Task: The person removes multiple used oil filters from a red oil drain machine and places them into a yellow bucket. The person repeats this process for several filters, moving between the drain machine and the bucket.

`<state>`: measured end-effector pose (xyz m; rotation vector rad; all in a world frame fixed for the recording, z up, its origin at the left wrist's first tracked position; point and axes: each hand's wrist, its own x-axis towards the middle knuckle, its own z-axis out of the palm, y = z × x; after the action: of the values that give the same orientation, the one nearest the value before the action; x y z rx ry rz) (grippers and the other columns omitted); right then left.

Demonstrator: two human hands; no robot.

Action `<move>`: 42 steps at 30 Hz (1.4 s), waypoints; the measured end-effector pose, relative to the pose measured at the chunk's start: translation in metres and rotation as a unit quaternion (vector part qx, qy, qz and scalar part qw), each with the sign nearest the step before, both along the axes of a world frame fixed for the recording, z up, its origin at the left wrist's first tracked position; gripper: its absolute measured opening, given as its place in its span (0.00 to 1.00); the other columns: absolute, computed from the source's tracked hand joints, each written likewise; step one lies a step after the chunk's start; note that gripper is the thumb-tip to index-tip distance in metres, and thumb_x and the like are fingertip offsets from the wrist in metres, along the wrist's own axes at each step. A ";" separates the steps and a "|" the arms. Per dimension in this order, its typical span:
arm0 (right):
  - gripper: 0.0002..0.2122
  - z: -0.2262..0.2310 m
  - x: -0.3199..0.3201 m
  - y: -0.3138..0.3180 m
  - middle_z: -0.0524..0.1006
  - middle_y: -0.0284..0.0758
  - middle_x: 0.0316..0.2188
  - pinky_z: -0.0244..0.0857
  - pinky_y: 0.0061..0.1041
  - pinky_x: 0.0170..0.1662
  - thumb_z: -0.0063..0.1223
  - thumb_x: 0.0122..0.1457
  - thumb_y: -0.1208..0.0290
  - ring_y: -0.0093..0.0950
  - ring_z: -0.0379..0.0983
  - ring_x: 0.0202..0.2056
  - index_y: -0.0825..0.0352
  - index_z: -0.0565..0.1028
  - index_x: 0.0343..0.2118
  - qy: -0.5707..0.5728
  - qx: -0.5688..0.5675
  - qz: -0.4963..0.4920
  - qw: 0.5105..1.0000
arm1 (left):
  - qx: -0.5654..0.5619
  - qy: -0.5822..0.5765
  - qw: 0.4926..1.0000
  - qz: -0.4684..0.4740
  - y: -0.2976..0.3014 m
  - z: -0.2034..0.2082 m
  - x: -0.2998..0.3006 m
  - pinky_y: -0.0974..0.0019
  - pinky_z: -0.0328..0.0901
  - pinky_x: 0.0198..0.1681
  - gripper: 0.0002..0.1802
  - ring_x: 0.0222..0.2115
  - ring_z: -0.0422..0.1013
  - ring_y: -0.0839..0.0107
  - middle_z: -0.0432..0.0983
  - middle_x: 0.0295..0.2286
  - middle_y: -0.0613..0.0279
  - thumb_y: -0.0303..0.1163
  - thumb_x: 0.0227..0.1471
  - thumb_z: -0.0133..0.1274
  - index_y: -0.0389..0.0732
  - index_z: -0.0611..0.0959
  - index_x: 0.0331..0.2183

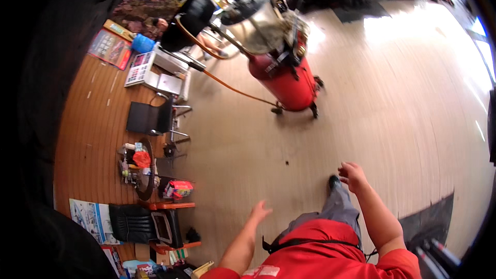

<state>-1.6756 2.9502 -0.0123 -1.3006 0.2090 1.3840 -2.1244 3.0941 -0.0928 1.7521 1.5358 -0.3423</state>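
One red wheeled tank (289,87) stands on the floor at far centre, touched by neither hand. Its orange hose (234,89) slants off leftward; a shoe catching that hose could jerk or tip the tank. Nearer, the left hand (261,211) looks empty, fingers loosely apart; the right hand's (353,174) fingers half curl, apparently around nothing.

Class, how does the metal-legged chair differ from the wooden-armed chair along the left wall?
The metal-legged chair shows shiny legs; the wooden-armed chair shows orange-brown arms. The metal-legged chair's back looks smooth; the wooden-armed chair's looks padded and creased. Both have black backs.
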 end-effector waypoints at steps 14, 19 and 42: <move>0.17 0.077 -0.045 0.324 0.75 0.35 0.36 0.65 0.28 0.39 0.52 0.56 0.63 0.26 0.70 0.39 0.69 0.71 0.44 -0.039 0.108 0.182 0.976 | -0.229 0.044 0.827 0.512 0.060 -0.001 -0.177 0.66 0.65 0.21 0.39 0.20 0.68 0.70 0.73 0.27 0.56 0.27 0.44 0.60 0.40 0.62 0.57; 0.17 0.117 -0.111 0.413 0.75 0.35 0.38 0.64 0.26 0.42 0.52 0.57 0.64 0.26 0.70 0.40 0.69 0.71 0.46 -0.030 0.141 0.201 0.969 | -0.270 0.109 0.839 0.459 0.209 0.002 -0.208 0.66 0.64 0.21 0.41 0.19 0.68 0.71 0.74 0.26 0.57 0.27 0.43 0.61 0.38 0.61 0.57; 0.26 0.333 -0.082 0.667 0.74 0.41 0.43 0.66 0.29 0.43 0.59 0.53 0.61 0.31 0.71 0.41 0.71 0.67 0.51 -0.371 0.494 0.387 0.684 | 0.204 -0.308 0.924 0.096 0.856 0.233 -0.020 0.70 0.66 0.32 0.26 0.27 0.66 0.76 0.74 0.35 0.61 0.26 0.42 0.61 0.35 0.74 0.46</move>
<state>-1.7579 3.6177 0.3203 -0.8529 -1.6155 1.1410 -2.1439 3.9498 0.1398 1.7518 1.3378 0.6221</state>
